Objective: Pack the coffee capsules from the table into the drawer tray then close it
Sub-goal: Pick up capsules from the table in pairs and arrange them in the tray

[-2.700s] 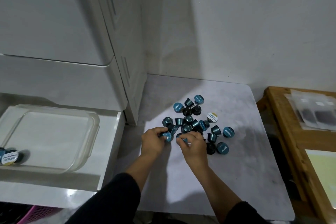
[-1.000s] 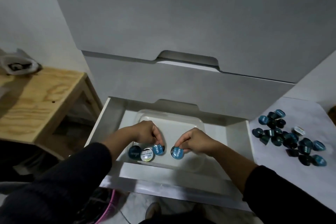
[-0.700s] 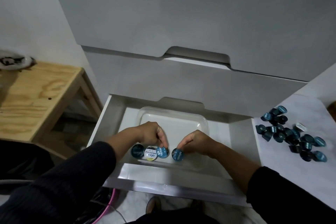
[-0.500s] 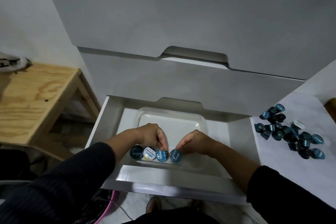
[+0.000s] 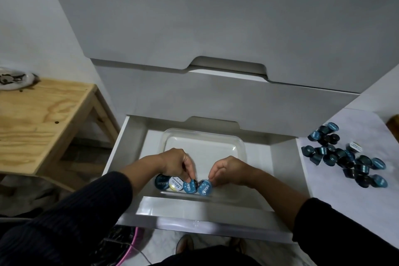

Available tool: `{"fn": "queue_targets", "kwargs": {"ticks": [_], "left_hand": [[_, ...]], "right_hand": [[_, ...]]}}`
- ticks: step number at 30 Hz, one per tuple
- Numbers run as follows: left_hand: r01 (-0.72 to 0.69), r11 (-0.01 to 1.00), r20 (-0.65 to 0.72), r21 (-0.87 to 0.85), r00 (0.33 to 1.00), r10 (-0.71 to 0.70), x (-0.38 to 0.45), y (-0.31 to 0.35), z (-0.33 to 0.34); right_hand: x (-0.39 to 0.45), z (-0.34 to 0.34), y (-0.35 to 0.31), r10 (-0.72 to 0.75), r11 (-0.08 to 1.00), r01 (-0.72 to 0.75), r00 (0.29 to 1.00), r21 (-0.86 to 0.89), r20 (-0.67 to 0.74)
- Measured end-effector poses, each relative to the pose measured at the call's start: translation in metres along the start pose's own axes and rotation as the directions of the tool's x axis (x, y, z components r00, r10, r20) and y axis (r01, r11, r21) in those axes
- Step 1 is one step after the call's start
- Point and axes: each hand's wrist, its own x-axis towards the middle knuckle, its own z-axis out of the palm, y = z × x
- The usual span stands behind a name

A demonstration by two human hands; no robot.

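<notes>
Hands: I am pinching one round blue-lidded coffee capsule in each; my left hand [image 5: 176, 163] is gripping the third capsule in the row [image 5: 189, 187], my right hand [image 5: 228, 169] is grasping the fourth capsule [image 5: 205, 187] by its rim.
Row: I am building a line of four along the near wall of the clear plastic rectangular tray [image 5: 236, 143]; the dark blue capsule [image 5: 161, 182] and the white-and-yellow-lidded capsule [image 5: 175, 183] are sitting to the left, lids facing up, each touching its neighbour.
Drawer: the white open bottom drawer [image 5: 133, 136] is holding the tray; most of the tray floor is lying bare behind the row.
Remaining: the heap of teal and dark capsules [image 5: 345, 155] is waiting on the white counter [image 5: 336, 192] to my right, so I am judging the packing barely begun.
Doing it well: I am aiming to seat both capsules flat, lids up, snug against the row, and let go gently so none tips.
Risk: I am guessing a tilted capsule would roll and waste space.
</notes>
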Motion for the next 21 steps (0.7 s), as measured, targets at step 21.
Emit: {"fn": "queue_targets", "kwargs": {"ticks": [21], "left_hand": [[0.189,0.954,-0.675,0.235,0.738,0.020,-0.042,0.059,0.042]], "right_hand": [[-0.054,0.028,-0.018,-0.490,0.734,-0.035,0.663,-0.678,-0.565]]}}
